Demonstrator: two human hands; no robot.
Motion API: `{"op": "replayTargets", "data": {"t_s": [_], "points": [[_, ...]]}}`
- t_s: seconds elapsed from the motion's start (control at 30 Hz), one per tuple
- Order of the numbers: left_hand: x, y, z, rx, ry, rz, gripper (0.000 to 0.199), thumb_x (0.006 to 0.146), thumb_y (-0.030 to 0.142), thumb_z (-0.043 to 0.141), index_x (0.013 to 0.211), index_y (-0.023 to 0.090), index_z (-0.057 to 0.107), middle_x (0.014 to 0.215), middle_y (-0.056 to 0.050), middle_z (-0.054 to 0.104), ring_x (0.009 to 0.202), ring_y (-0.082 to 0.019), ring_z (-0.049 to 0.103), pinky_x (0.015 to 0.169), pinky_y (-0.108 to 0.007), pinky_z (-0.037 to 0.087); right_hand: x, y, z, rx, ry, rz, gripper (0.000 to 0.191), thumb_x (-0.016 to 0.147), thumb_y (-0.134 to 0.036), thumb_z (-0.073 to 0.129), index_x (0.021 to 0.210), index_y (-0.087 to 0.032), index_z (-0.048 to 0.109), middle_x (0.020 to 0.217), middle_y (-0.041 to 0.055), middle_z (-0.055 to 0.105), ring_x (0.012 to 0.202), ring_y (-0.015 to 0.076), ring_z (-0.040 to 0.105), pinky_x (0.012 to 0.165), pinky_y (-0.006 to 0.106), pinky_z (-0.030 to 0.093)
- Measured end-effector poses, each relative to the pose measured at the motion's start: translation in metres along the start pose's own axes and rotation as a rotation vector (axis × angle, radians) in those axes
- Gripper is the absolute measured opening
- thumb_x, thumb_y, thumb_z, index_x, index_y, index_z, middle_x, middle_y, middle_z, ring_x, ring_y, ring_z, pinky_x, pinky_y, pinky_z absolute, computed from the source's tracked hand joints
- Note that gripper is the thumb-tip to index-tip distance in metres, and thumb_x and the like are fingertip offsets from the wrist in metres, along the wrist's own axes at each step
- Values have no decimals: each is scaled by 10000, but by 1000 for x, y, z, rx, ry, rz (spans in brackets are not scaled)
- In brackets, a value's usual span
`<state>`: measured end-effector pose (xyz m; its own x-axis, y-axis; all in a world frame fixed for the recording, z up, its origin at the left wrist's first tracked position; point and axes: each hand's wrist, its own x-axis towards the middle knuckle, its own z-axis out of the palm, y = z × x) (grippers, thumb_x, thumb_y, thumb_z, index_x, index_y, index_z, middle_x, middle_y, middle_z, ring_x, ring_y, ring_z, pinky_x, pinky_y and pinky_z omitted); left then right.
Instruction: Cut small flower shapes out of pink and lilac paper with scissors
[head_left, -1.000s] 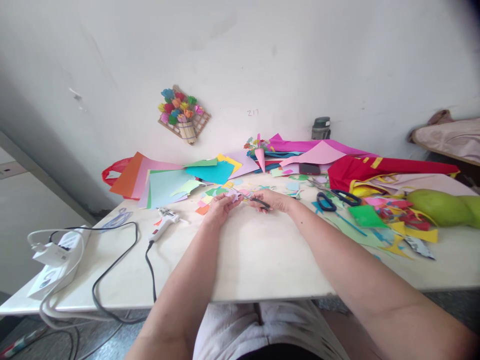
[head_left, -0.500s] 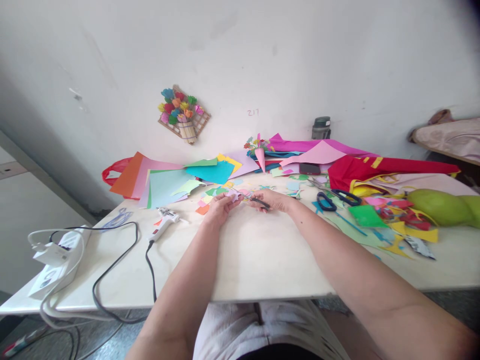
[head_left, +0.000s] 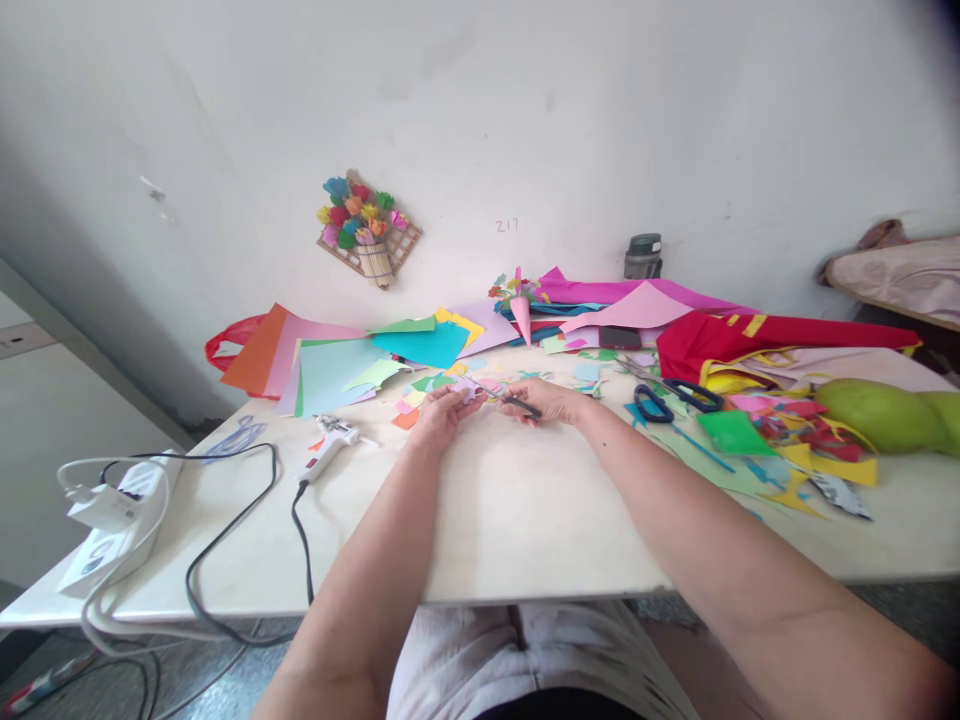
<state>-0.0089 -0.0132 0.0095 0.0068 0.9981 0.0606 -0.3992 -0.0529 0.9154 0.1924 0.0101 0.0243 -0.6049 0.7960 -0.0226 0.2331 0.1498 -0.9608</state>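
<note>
While reaching over the pale, flat surface (head_left: 540,520), holds black-handled metal scissors (head_left: 523,406) in the closed grip of the bare right hand (head_left: 553,400) and pinches, with the left hand (head_left: 442,412), a small lilac paper piece (head_left: 469,392) beside the blades (head_left: 491,391).

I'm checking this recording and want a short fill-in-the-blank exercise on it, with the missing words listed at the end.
1. The right hand holds a pair of ____.
2. The small lilac paper piece is held in the ____ hand.
3. The cord joined to the white glue gun is coloured ____.
4. The flower decoration hangs on the ____.

Missing words: scissors; left; black; wall.
</note>
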Motion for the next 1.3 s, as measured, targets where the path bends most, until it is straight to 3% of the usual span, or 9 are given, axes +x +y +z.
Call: {"op": "replayTargets", "data": {"t_s": [0.3, 0.6, 0.93, 1.0, 1.2, 1.3], "points": [[0, -2, -3, 107, -6, 6, 270, 660, 253, 841, 740, 136, 611, 757, -68, 742, 703, -175, 729, 697, -273, 593, 0, 7, -7, -13, -58, 5, 240, 806, -369, 645, 727, -154, 576, 515, -26, 567, 367, 60, 470, 322, 170, 274], [1, -2, -5, 170, -79, 2, 398, 601, 386, 879, 730, 149, 587, 777, -65, 743, 690, -188, 723, 732, -319, 590, -2, 4, -8, 31, -27, -27, 269, 805, -389, 656, 732, -153, 549, 560, 4, 617, 400, 72, 522, 318, 170, 246], [0, -2, -4, 175, -119, -16, 352, 637, 357, 854, 740, 157, 582, 749, -58, 732, 733, -218, 737, 668, -295, 576, 0, 4, -4, -33, 20, -18, 265, 770, -371, 719, 747, -158, 563, 595, 2, 631, 442, 84, 568, 313, 160, 273], [0, -2, -4, 167, -131, -19, 338, 644, 352, 848, 740, 159, 587, 719, -60, 724, 758, -236, 741, 684, -308, 582, 0, 3, -2, -16, 55, -25, 293, 747, -382, 751, 756, -155, 566, 593, 2, 629, 435, 86, 564, 317, 163, 270], [-1, -2, -3, 180, -195, -50, 304, 652, 319, 837, 773, 149, 616, 770, -78, 737, 775, -246, 743, 718, -332, 593, -1, -9, 6, 140, 338, -67, 405, 596, -257, 862, 878, -148, 592, 565, -48, 582, 442, 80, 533, 391, 171, 335], [-4, -1, 0, 198, -246, -71, 351, 623, 322, 858, 807, 149, 615, 771, -78, 739, 747, -244, 742, 691, -324, 590, 0, -13, 9, 203, 382, -90, 402, 587, -179, 823, 904, -150, 577, 593, -55, 591, 486, 89, 553, 454, 189, 394]]}}
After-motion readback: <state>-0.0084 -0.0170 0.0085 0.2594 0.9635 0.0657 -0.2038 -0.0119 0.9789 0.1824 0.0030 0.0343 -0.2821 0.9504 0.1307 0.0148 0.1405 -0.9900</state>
